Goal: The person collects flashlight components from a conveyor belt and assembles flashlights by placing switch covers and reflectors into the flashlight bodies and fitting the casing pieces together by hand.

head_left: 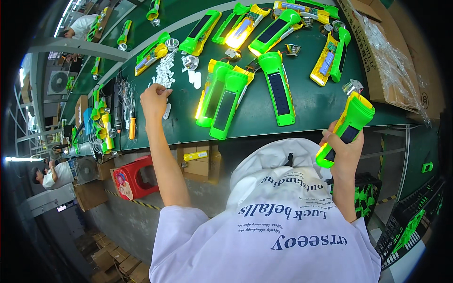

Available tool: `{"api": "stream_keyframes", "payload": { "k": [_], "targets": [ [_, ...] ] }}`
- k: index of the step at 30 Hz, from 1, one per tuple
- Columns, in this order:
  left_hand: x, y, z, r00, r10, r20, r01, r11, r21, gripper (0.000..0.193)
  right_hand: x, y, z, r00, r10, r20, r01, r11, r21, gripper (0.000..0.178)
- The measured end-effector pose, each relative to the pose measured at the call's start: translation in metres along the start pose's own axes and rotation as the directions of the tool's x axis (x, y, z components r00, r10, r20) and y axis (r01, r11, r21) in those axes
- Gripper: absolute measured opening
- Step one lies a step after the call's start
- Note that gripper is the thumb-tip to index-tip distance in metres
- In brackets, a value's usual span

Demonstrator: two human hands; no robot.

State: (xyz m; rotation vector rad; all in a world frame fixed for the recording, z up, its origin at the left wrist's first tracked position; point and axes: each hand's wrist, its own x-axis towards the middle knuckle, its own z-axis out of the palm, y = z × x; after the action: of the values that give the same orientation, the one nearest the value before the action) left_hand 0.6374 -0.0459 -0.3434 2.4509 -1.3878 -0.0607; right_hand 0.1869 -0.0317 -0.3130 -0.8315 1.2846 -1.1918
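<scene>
My right hand (347, 145) is wrapped round a green and yellow flashlight (362, 111) with a dark solar panel. Its silver reflector cup (352, 87) hangs loose at the head end. At the left, my left hand (155, 100) is closed in a pinch over the bench, just below a pile of small white plastic pieces (165, 70); what its fingertips hold is too small to make out. A single white piece (167, 111) lies beside that hand. Between my hands are several more flashlights, among them a green one (279, 89) with its panel up and an overlapping pair (228, 106).
On the green bench (179, 127), opened flashlights with loose reflectors line the far side. A screwdriver (132, 128) and wires (126, 96) lie left. A cardboard box (377, 56) bounds the right. Below stand a red stool (137, 177) and black crates (401, 231). Other people are at far left.
</scene>
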Motion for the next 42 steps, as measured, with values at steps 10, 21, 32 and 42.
{"api": "stream_keyframes", "payload": {
  "k": [10, 21, 32, 42],
  "targets": [
    [0.003, -0.02, -0.005, 0.999, 0.029, 0.02, -0.017, 0.89, -0.456, 0.012, 0.004, 0.004, -0.003, 0.999, 0.039, -0.017, -0.039, 0.999, 0.014, 0.039],
    [-0.002, 0.071, 0.033, 0.992, 0.098, 0.077, -0.091, 0.992, -0.085, 0.025, 0.001, 0.007, 0.001, 0.999, 0.033, 0.026, -0.033, 0.999, 0.008, 0.042],
    [-0.027, 0.045, 0.008, 0.939, -0.163, 0.301, 0.329, 0.673, -0.662, 0.015, 0.005, 0.011, -0.008, 0.999, 0.055, 0.002, -0.055, 0.998, 0.007, 0.049],
    [-0.05, 0.041, -0.022, 0.869, 0.493, 0.051, -0.49, 0.87, -0.062, 0.032, 0.007, 0.012, -0.008, 0.998, 0.065, -0.001, -0.065, 0.997, 0.037, 0.042]
  ]
}}
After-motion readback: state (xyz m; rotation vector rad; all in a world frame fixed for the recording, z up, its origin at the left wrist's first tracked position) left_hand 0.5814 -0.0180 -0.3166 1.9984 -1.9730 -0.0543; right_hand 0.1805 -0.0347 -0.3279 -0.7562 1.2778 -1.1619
